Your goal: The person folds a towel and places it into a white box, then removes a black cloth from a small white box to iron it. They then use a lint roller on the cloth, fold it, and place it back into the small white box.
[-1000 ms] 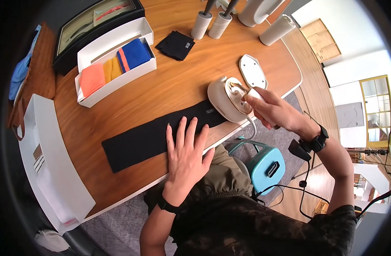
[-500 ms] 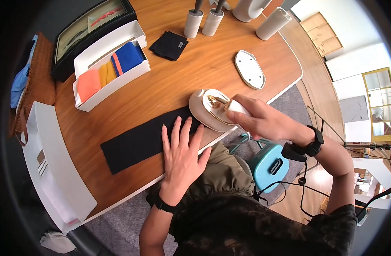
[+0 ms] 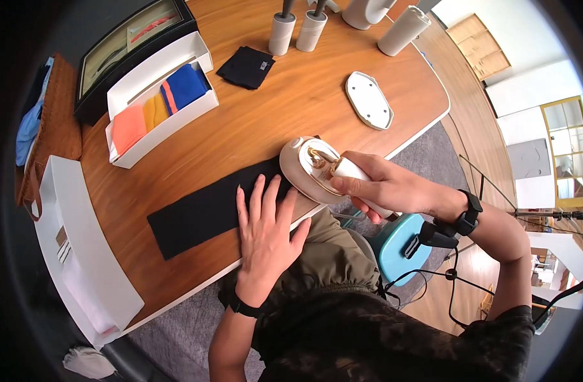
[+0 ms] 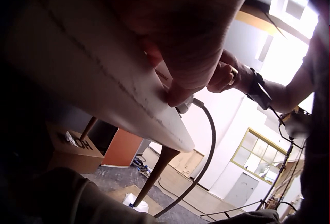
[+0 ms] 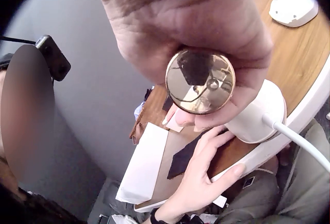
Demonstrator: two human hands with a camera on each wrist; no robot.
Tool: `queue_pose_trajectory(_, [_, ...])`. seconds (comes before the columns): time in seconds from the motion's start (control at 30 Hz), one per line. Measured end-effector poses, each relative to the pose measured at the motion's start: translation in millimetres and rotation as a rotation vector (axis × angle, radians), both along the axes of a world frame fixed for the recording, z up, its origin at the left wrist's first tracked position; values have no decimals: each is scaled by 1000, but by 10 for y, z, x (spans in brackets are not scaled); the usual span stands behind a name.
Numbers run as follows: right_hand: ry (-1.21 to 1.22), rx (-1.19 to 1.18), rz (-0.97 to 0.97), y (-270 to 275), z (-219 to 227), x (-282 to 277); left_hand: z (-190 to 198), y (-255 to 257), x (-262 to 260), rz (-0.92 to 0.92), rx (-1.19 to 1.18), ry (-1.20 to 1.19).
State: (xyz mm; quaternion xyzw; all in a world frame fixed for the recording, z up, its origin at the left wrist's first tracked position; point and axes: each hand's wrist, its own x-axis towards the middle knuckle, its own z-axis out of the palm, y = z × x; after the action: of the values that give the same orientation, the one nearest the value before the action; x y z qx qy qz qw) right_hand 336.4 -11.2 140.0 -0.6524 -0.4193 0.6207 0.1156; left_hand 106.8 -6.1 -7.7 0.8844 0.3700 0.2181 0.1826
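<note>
A long strip of folded black cloth lies along the table's near side. My left hand rests on it with straight, spread fingers, the fingertips close beside a white iron with gold trim. My right hand grips the iron's white handle from the right. The iron sits over the right end of the cloth and hides part of it; a dark corner shows behind the iron. In the right wrist view, the handle's shiny gold end cap shows inside the curled right hand. A pale cord leaves the iron's body.
A white iron stand lies farther back on the wooden table. Folded black cloth, lint rollers and a white box of colourful folded cloths stand beyond. A long white box is at left, a teal stool below.
My right hand has slid the iron left along the black cloth, up close to my left fingertips. The left hand stays spread on the cloth. The head view has shifted slightly.
</note>
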Motion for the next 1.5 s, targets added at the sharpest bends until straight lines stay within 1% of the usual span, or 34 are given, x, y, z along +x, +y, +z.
queue_pose_trajectory(0.13, [18, 78, -8, 114, -81, -50, 33, -1, -19, -4, 6, 20])
queue_pose_trajectory(0.2, [24, 78, -32, 203, -73, -120, 24, -7, -39, -14, -17, 10])
queue_pose_trajectory(0.23, [28, 74, -57, 241, -69, -144, 29, -18, -67, -12, -15, 8])
queue_pose_trajectory(0.3, [16, 80, -47, 292, -98, -157, 57, -29, -186, -38, -78, -46])
queue_pose_trajectory(0.33, [8, 71, -59, 309, -86, -178, 83, -28, -265, -33, -48, -32])
queue_pose_trajectory(0.4, [2, 61, -62, 325, -80, -211, 88, -18, -435, 20, -30, -18])
queue_pose_trajectory(0.43, [16, 61, -97, 307, -80, -222, 76, -14, -517, 55, -20, -25])
queue_pose_trajectory(0.47, [31, 63, -131, 289, -83, -234, 39, -9, -592, 85, -63, -48])
queue_pose_trajectory(0.53, [64, 54, -150, 232, -118, -251, -11, -6, -683, 100, -59, -48])
queue_pose_trajectory(0.57, [91, 46, -180, 214, -130, -250, 4, -13, -686, 98, -56, -46])
queue_pose_trajectory(0.7, [132, 23, -100, 241, -113, -269, 39, -9, -597, 108, -34, -14])
queue_pose_trajectory(0.77, [123, 30, -91, 297, -144, -284, 35, -16, -574, 113, 18, 6])
queue_pose_trajectory(0.97, [114, 77, -86, 449, -152, -362, 11, -42, -594, 128, 29, -1])
queue_pose_trajectory(1.07, [60, 49, -109, 412, -159, -361, 19, -34, -599, 126, 28, -9])
queue_pose_trajectory(1.17, [86, 26, -124, 290, -142, -314, 18, -36, -596, 132, 24, -18])
queue_pose_trajectory(1.23, [164, 20, -64, 229, -140, -261, 4, -38, -600, 133, 27, -13])
queue_pose_trajectory(1.4, [75, 36, -77, 358, -117, -291, -4, -40, -591, 127, 48, -1])
queue_pose_trajectory(1.5, [83, 69, -107, 472, -103, -311, 8, -48, -599, 132, 38, -7])
